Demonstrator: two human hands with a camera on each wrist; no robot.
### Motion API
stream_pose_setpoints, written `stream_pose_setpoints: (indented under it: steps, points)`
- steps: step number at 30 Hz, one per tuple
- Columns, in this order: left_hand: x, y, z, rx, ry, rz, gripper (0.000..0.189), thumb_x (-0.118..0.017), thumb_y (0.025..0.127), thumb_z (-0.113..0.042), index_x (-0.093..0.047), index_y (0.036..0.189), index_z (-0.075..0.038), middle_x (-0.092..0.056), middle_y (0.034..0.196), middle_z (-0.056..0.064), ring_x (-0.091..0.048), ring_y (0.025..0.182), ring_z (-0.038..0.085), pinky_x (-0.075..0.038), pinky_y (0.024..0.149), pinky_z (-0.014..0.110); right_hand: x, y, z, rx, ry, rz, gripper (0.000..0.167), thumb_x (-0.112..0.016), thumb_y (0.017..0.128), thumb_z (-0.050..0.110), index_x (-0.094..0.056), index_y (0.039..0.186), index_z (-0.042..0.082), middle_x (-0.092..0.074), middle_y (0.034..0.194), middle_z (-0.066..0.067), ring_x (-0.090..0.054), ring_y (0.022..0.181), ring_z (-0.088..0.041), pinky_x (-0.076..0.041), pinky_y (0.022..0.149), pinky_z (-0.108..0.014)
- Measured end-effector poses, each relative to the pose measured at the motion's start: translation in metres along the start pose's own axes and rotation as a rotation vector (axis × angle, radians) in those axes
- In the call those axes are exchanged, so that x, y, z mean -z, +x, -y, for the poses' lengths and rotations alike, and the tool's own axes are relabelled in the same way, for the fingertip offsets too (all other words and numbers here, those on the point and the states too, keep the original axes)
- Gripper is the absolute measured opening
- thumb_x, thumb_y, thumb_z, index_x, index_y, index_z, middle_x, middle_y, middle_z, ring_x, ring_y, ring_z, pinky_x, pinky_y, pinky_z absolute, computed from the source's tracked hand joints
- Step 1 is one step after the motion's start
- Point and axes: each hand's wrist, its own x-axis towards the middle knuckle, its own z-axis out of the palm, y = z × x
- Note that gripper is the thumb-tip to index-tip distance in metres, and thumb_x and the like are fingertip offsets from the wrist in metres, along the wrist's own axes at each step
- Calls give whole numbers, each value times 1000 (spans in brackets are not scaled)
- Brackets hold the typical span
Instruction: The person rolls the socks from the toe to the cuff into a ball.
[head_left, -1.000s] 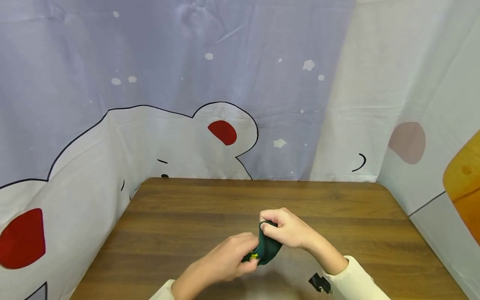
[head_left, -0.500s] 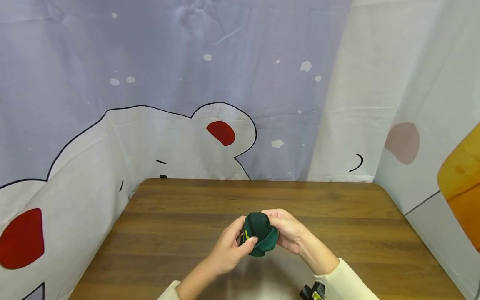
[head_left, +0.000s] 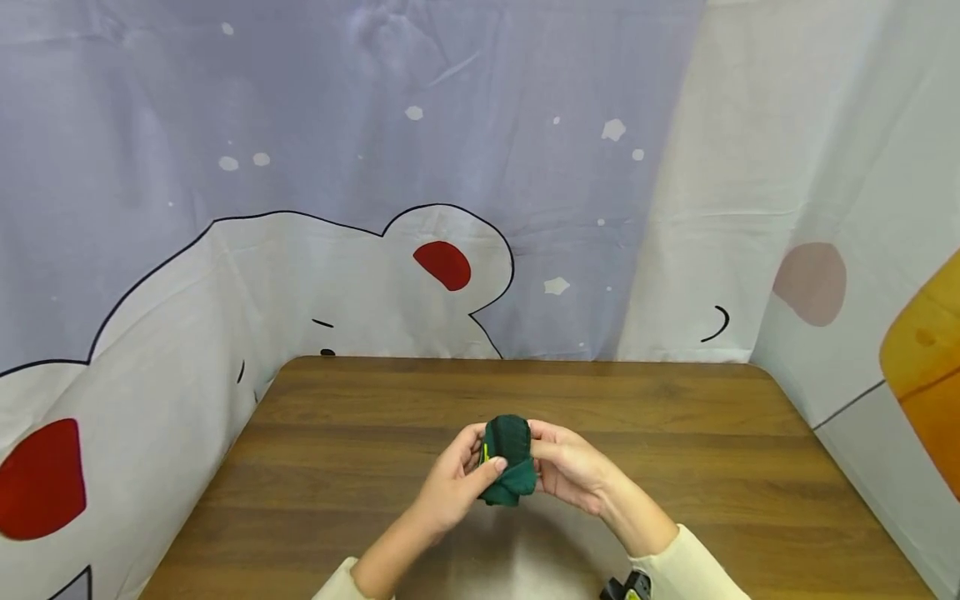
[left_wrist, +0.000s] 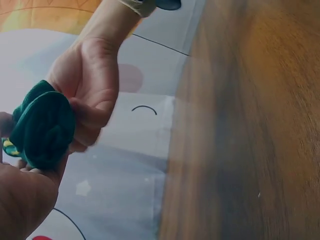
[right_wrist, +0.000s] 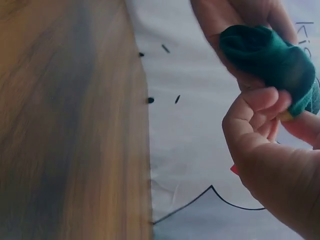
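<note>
A dark green sock (head_left: 510, 487), folded into a compact bundle with a small yellow mark on its left side, is held up over the table between both hands. My left hand (head_left: 442, 487) grips its left side, thumb across the front. On the other side my right hand (head_left: 573, 471) pinches the right edge, its lower fingers curled underneath. Seen from the left wrist, the bundled sock (left_wrist: 47, 130) shows a rounded, smooth face. In the right wrist view the sock (right_wrist: 272, 60) has a gathered, folded end, and right fingers (right_wrist: 250, 107) curl against it.
A brown wood-grain table (head_left: 337, 467) lies below the hands. Printed cloth curtains (head_left: 300, 125) hang behind the table and along both sides. A small black device (head_left: 628, 586) sits at the right sleeve.
The sock was stretched between the hands a second ago, with the right hand pulling its edge upward. Now it is a compact bundle, turned more upright and moved slightly left.
</note>
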Motion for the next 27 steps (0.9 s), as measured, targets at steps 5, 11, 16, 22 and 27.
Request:
stream_pose_setpoints:
  steps: [5, 11, 16, 22, 27]
  points:
    - [2, 4, -2, 81, -87, -35, 43, -60, 99, -6, -43, 136, 10, -60, 121, 21, -63, 103, 13, -57, 82, 26, -1, -4, -2, 172, -265, -182, 9, -61, 101, 14, -58, 107, 7, -61, 96, -2, -61, 85, -12, -54, 78, -30]
    - [6, 7, -3, 66, -142, -65, 39, -60, 99, -4, -42, 130, 10, -62, 116, 13, -65, 100, 11, -58, 80, 26, -1, -10, -3, 745, -895, -318, 13, -71, 93, 2, -69, 102, 11, -64, 97, -1, -61, 85, -12, -54, 73, -25]
    - [8, 7, -3, 55, -197, -58, 37, -58, 100, -5, -42, 129, 10, -60, 114, 6, -63, 99, 11, -57, 79, 24, -1, -13, 1, 1019, -1110, -255, 28, -78, 85, -2, -74, 111, 9, -70, 102, -2, -65, 89, -14, -55, 75, -22]
    - [7, 9, -4, 18, -233, -48, 40, -59, 99, -4, -42, 131, 13, -60, 116, 5, -63, 100, 12, -58, 79, 24, -2, -12, 4, 1188, -1159, -234, 20, -77, 90, 9, -76, 109, 4, -73, 98, -5, -62, 83, -14, -51, 66, -18]
    - [8, 11, -6, 33, -181, -60, 41, -62, 98, -4, -45, 131, 13, -61, 116, 6, -64, 100, 12, -57, 81, 23, -3, -11, 5, 1231, -1185, -240, 20, -80, 83, 1, -76, 102, 6, -72, 93, -3, -60, 80, -12, -48, 67, -15]
